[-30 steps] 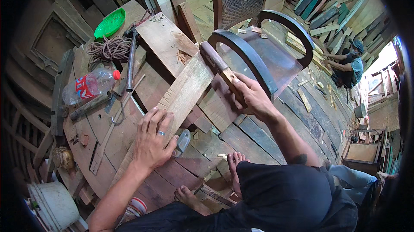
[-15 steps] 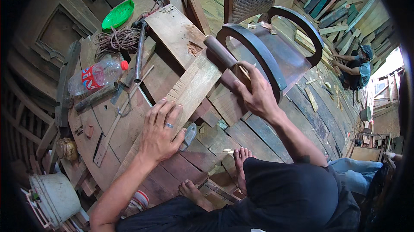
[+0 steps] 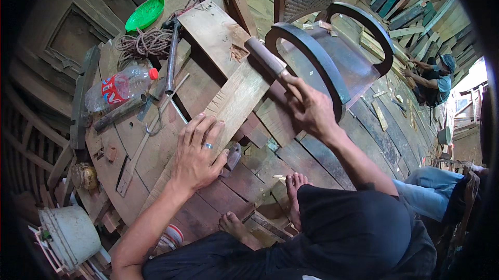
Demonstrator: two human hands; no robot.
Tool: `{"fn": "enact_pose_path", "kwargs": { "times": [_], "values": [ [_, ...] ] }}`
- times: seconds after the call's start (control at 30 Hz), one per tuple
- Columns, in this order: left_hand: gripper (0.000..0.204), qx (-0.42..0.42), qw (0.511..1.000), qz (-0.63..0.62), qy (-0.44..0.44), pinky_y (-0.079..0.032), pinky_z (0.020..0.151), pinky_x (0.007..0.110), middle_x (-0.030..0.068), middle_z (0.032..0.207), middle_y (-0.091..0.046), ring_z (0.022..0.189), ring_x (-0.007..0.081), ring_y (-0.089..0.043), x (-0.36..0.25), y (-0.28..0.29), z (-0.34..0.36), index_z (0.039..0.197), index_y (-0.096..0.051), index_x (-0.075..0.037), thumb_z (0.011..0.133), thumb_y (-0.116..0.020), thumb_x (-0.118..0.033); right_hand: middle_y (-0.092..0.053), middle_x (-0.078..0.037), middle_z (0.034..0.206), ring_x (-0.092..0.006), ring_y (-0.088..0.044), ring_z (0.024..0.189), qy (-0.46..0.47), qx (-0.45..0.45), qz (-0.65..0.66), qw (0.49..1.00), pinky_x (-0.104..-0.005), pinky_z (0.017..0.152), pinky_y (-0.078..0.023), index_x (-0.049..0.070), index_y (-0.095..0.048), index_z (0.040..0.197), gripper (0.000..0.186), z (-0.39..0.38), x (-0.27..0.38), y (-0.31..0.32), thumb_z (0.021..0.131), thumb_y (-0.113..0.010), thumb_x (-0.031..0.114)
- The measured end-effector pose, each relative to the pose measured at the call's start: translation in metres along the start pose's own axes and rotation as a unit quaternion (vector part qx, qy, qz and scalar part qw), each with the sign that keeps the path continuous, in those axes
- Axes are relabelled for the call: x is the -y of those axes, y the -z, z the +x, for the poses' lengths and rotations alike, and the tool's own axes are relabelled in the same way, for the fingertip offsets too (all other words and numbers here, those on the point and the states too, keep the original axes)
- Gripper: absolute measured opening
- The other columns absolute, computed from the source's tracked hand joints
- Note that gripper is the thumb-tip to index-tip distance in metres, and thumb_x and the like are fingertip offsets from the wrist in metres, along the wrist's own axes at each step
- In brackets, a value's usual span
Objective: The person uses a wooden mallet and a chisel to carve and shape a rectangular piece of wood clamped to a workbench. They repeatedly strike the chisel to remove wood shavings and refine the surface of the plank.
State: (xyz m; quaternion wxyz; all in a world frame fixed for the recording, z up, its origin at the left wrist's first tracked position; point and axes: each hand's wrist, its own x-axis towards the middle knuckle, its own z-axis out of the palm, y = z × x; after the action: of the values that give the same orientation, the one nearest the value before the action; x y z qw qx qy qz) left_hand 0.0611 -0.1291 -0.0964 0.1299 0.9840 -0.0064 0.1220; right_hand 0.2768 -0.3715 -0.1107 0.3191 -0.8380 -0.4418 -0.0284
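My left hand (image 3: 200,150) lies over a pale wooden board (image 3: 244,85), its fingers spread on the surface. Several short cuts mark the board just beyond the fingertips. A grey object (image 3: 234,156), whose kind I cannot make out, shows beside the left thumb. My right hand (image 3: 313,109) is closed round the handle of a club-shaped wooden mallet (image 3: 265,55). The mallet's thick round head points away from me, over the board's far end. A second plank (image 3: 215,30) with a rough hole (image 3: 238,53) lies beyond.
On the bench's left are a plastic bottle (image 3: 122,90), coiled rope (image 3: 145,46), a green basket (image 3: 145,14) and a hammer (image 3: 172,59). A dark wooden armchair (image 3: 312,61) stands at the right. Far right, another person (image 3: 435,80) sits by stacked timber. A white bucket (image 3: 70,236) is lower left.
My right hand has wrapped more fully round the mallet handle and moved slightly right. My left hand stays on the board. The whole view has shifted a little.
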Motion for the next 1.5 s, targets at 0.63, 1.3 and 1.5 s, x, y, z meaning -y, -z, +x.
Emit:
{"fn": "enact_pose_path", "kwargs": {
  "times": [0.63,1.3,1.5],
  "values": [
    [0.033,-0.102,0.992,-0.021,-0.075,-0.044,0.094,0.041,0.0032,0.111,-0.066,0.105,0.0245,-0.058,0.004,0.002,-0.013,0.117,-0.074,-0.011,0.084,-0.076,-0.016,-0.075,-0.007,0.088,-0.0228,-0.068,0.071,0.019,-0.059,-0.028,0.998,-0.0388,0.072,-0.043,0.026,-0.062,0.147,0.063,0.01,-0.006,0.009,0.087,-0.072,0.012],
    [0.026,-0.122,0.988,-0.039,-0.088,-0.042,0.085,0.04,0.0026,0.097,-0.067,0.09,0.0233,-0.057,0.002,0.0,-0.012,0.107,-0.075,-0.012,0.082,-0.077,-0.012,-0.075,-0.004,0.088,-0.0178,-0.067,0.073,-0.009,-0.04,-0.059,0.997,-0.0363,0.08,-0.04,0.021,-0.066,0.142,0.054,0.004,-0.003,0.011,0.089,-0.073,0.015],
    [0.026,-0.108,0.991,-0.025,-0.079,-0.042,0.085,0.04,0.0023,0.097,-0.067,0.092,0.0238,-0.058,0.011,0.001,-0.019,0.107,-0.075,-0.013,0.081,-0.078,-0.013,-0.06,0.002,0.077,-0.0157,-0.06,0.071,0.161,0.042,-0.049,0.985,-0.0353,0.077,-0.039,0.028,-0.063,0.148,0.075,-0.029,0.023,-0.026,0.077,-0.082,0.017]
  ]
}}
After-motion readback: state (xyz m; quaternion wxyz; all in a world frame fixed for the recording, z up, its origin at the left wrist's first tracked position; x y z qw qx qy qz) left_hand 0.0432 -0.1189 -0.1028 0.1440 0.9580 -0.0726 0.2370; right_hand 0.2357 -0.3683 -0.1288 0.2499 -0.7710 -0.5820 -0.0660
